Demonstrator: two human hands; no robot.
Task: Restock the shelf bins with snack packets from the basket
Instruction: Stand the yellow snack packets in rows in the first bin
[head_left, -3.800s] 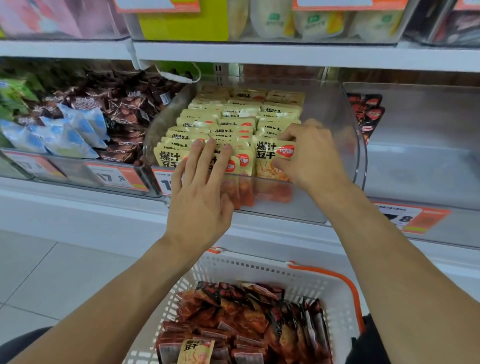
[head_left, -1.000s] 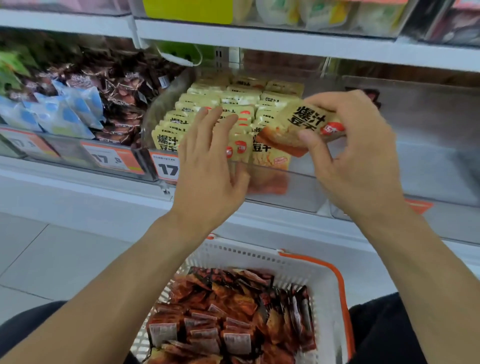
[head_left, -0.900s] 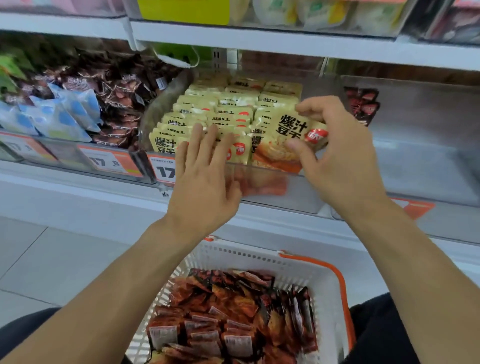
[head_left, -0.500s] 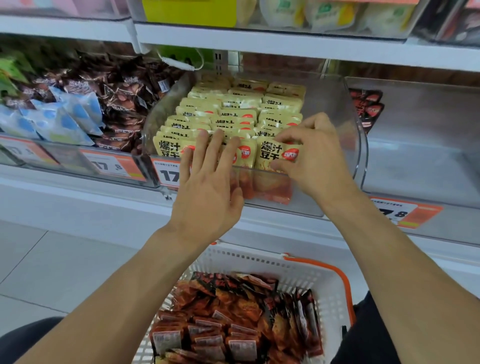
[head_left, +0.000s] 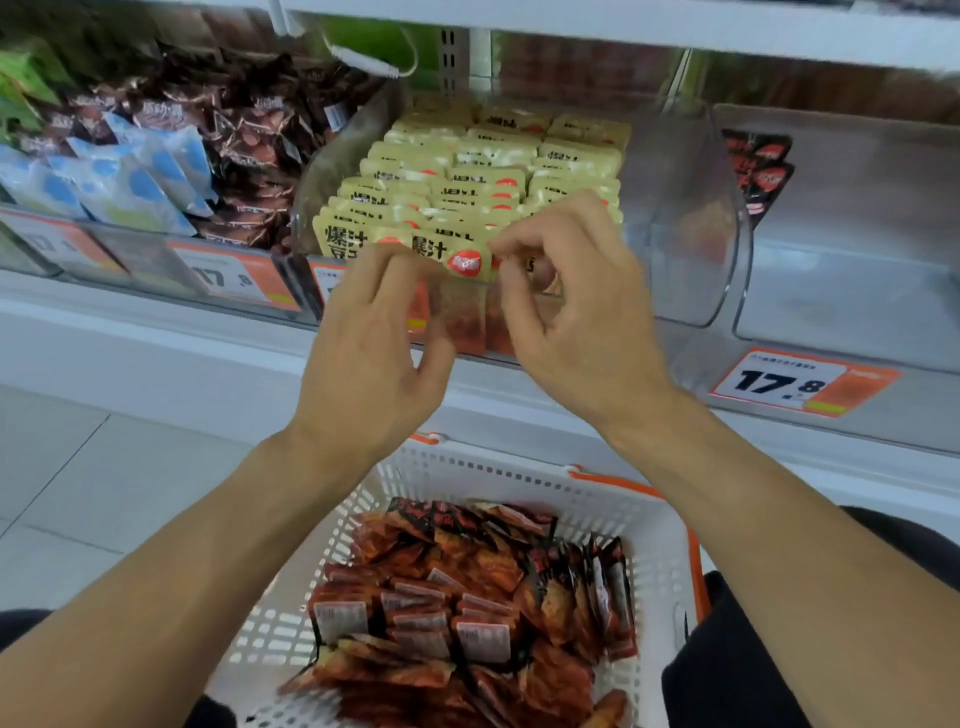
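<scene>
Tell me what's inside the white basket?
The white basket holds a heap of red and black snack packets, several showing white back labels. How deep the pile goes, and anything beneath the top layer, is covered; the basket's near end runs out of frame.

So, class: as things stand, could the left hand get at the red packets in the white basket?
Probably yes. The left hand hangs at the bin front holding nothing, and the red packets lie uncovered in the open-topped white basket right beneath it.
</scene>
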